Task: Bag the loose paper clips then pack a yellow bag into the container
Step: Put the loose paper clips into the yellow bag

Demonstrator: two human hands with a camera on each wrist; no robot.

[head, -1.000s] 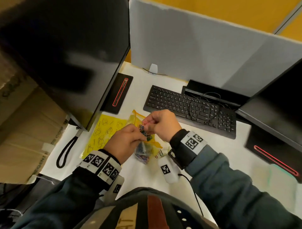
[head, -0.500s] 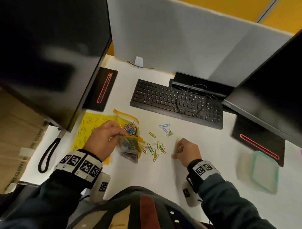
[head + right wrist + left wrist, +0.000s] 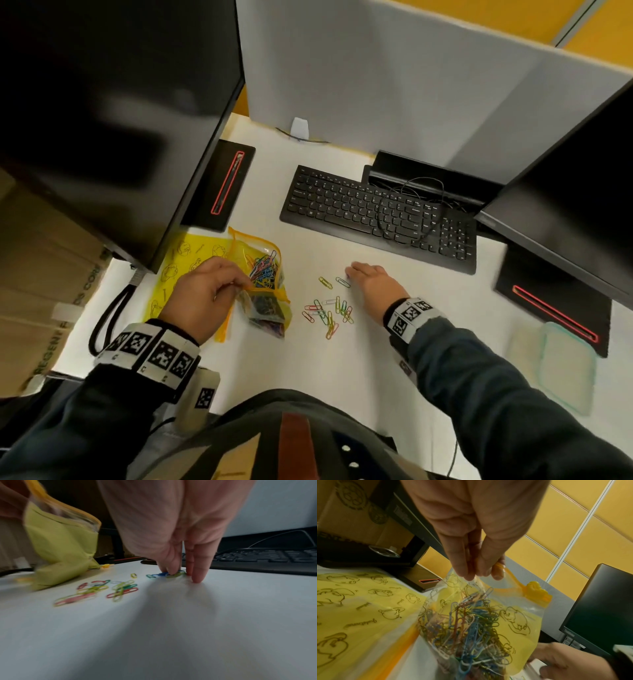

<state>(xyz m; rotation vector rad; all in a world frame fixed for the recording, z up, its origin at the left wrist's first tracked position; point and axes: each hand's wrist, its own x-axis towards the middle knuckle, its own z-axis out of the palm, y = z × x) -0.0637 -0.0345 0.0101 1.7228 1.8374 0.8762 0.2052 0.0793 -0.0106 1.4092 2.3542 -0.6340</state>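
My left hand pinches the orange zip rim of a yellow zip bag full of coloured paper clips and holds it just above the desk. The left wrist view shows my left hand at the mouth of the bag. Several loose paper clips lie on the white desk to the right of the bag. My right hand reaches past them, straight fingertips pressing on a few clips near the keyboard. A clear lidded container sits at the right edge.
A second yellow bag lies flat under the left monitor. A black keyboard with a looped cable lies behind the clips. The right monitor's stand is beside the container. A cardboard box stands off the left edge.
My right hand left the bag's mouth, dropped to the desk, then slid forward to the clips nearest the keyboard. My left hand kept hold of the bag.
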